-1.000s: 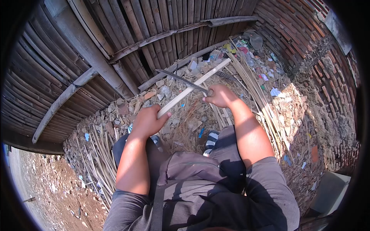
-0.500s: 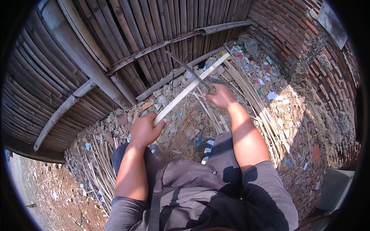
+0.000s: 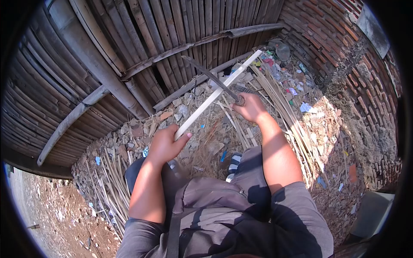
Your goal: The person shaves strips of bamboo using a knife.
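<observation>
My left hand (image 3: 167, 144) is closed around the near end of a long pale strip (image 3: 202, 111), which looks like split bamboo. The strip slants up and away to the right, over the rubble. In my right hand (image 3: 249, 107) is the handle of a machete (image 3: 206, 73), a long dark blade with a slight curve. Its blade points up and left and crosses the strip around the strip's middle. Whether the edge bites into the strip cannot be made out.
Split bamboo strips lie in a pile (image 3: 286, 107) on the right and another pile (image 3: 112, 185) on the left. Rubble and litter cover the ground. A bamboo slat wall (image 3: 180, 26) stands ahead, and a brick wall (image 3: 365, 81) stands on the right.
The strip's far end has shifted slightly up and right. Both hands have moved a little to the right, and the machete still crosses the strip.
</observation>
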Tool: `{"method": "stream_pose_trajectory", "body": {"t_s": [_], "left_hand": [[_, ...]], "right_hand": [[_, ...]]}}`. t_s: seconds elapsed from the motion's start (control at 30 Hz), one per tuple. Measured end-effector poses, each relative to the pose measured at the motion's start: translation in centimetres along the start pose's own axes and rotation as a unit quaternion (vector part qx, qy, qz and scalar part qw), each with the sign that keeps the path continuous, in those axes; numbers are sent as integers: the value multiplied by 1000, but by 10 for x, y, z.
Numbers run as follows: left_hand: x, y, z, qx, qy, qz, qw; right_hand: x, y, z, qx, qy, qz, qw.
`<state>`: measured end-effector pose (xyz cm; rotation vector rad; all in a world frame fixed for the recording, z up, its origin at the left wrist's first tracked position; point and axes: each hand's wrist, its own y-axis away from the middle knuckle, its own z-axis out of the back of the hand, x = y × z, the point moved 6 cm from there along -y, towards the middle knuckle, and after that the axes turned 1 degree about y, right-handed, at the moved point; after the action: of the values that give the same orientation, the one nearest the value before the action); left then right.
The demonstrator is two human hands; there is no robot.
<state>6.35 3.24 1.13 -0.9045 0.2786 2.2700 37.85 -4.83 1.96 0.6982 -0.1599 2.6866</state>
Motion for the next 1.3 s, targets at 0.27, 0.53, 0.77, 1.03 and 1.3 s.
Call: {"method": "stream_pose_trajectory", "body": {"t_s": [0.27, 0.53, 0.77, 1.03, 1.3], "left_hand": [[-10, -1, -4, 25, 26, 13, 999], [1, 1, -2, 15, 57, 16, 998], [-1, -6, -13, 15, 44, 32, 998], [-7, 0, -9, 19, -10, 26, 999], [-11, -5, -17, 18, -14, 6, 1000]], "right_hand": [[47, 19, -13, 46, 64, 72, 994], [-7, -4, 0, -27, -75, -34, 996], [32, 14, -28, 69, 44, 77, 994], [-26, -12, -5, 0, -105, -97, 990], [22, 8, -26, 79, 37, 77, 993]]}}
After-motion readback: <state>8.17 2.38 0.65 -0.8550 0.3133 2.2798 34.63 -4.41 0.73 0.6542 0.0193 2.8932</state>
